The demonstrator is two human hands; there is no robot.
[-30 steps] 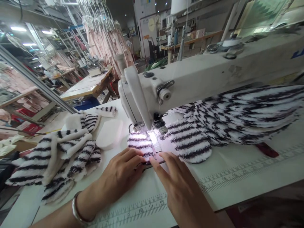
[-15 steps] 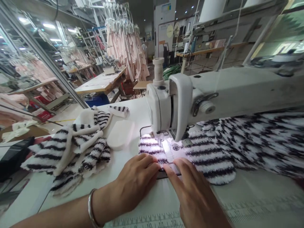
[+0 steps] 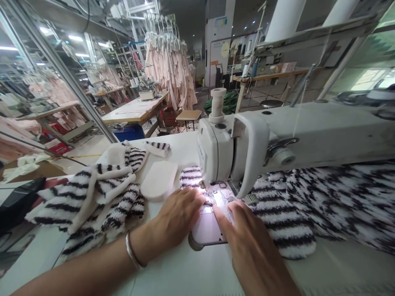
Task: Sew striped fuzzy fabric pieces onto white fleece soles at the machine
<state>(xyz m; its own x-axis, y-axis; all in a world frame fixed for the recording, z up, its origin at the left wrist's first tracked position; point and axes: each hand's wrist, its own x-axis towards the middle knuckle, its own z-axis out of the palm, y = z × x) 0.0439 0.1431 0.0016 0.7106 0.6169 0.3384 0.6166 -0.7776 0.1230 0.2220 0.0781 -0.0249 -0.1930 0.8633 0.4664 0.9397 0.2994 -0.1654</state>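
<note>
A small fleecy piece with black and white stripes lies under the head of a white sewing machine, lit by its lamp. My left hand rests flat on the near edge of that piece, fingers stretched toward the needle. My right hand lies beside it on the lit metal plate, fingertips pressing close to the presser foot. Neither hand grips anything. A silver bangle circles my left wrist.
A heap of striped pieces and a plain white oval piece lie to the left. A large pile of striped fabric fills the space under the machine arm on the right. Pink garments hang behind, beyond wooden tables.
The striped piece has travelled away from me under the presser foot, and both hands followed it forward. The bare metal plate now shows in front of my fingers. The view has shifted left and nearer.
</note>
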